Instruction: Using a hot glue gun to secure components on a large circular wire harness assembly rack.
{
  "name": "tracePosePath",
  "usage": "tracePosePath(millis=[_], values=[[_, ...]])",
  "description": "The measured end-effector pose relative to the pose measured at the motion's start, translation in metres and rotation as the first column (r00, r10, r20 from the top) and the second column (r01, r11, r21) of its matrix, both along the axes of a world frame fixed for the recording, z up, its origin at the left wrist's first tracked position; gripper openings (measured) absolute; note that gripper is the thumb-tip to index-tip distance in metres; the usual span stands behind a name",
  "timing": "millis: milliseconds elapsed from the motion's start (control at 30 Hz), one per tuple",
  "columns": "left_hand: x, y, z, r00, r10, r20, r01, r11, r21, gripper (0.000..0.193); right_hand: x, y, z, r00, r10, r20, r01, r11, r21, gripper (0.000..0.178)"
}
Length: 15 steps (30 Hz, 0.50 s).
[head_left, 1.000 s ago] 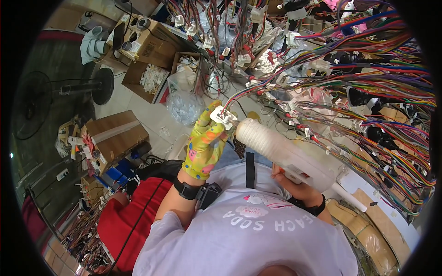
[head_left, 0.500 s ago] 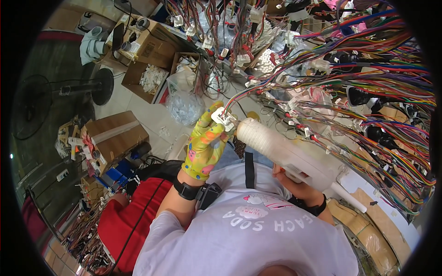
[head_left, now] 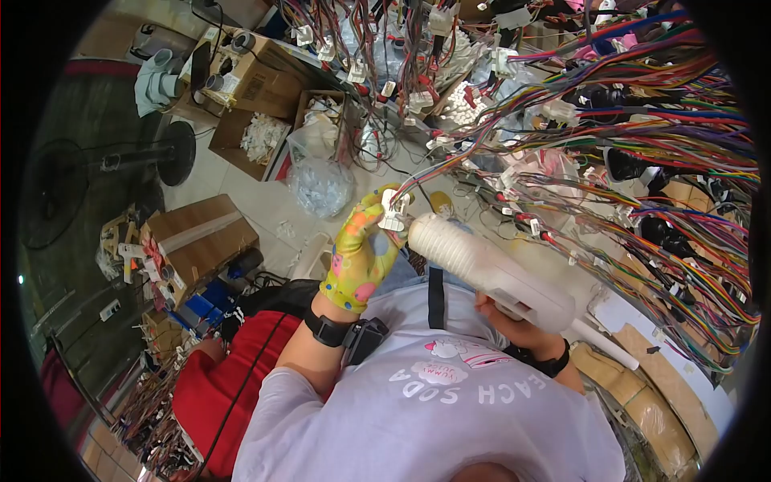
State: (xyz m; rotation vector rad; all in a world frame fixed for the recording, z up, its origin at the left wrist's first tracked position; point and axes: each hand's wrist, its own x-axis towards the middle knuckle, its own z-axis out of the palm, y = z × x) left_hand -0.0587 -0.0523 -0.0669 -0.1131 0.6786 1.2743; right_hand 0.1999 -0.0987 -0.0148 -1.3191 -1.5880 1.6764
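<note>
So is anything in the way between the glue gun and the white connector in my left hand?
Nothing visible stands between the white connector and the wrapped front of the glue gun. The connector's wires lead off above, and your left hand holds it from the left.

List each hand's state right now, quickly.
Left hand: closed, holding the connector.
Right hand: closed, holding the glue gun, its grip partly hidden.

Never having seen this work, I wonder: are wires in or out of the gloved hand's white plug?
In, it appears: coloured wires run up to the white plug in the left hand; their ends are hidden.
</note>
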Motion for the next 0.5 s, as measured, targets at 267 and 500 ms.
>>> tracePosePath(millis=[267,500], values=[[0.001,0.002,0.008,1.0,0.007,-0.017,-0.008,0.998,-0.063,0.043,0.005,-0.002,-0.007,1.0,-0.005,0.005,0.004,0.998,0.056,0.027],[0.001,0.0,0.006,1.0,-0.01,-0.015,0.009,1.0,-0.024,0.045,0.005,-0.002,-0.003,0.998,0.005,0.058,-0.009,0.998,0.061,0.027]])
